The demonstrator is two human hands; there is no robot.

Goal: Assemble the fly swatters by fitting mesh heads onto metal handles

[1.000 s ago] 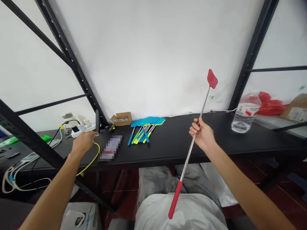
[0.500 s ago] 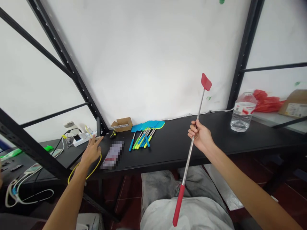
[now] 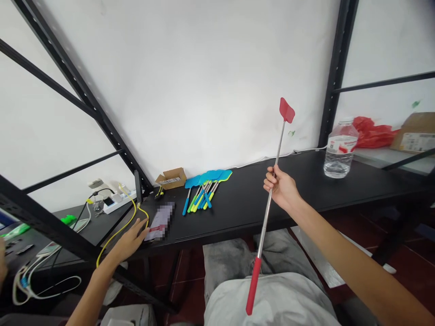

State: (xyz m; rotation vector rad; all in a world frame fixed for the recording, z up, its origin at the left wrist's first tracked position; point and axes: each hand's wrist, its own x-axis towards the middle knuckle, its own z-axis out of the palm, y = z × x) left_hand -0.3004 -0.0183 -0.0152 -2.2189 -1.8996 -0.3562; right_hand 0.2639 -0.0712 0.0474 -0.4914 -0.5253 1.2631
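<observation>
Right hand (image 3: 283, 190) grip pinches red swatter (image 3: 268, 213); left hand (image 3: 131, 237) spread; labels unreadable

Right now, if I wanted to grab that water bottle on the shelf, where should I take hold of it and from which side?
Probably the bottle at its mid body, from the front left. It stands upright near the shelf's front edge, with a black post close behind it and open shelf on the left.
</observation>
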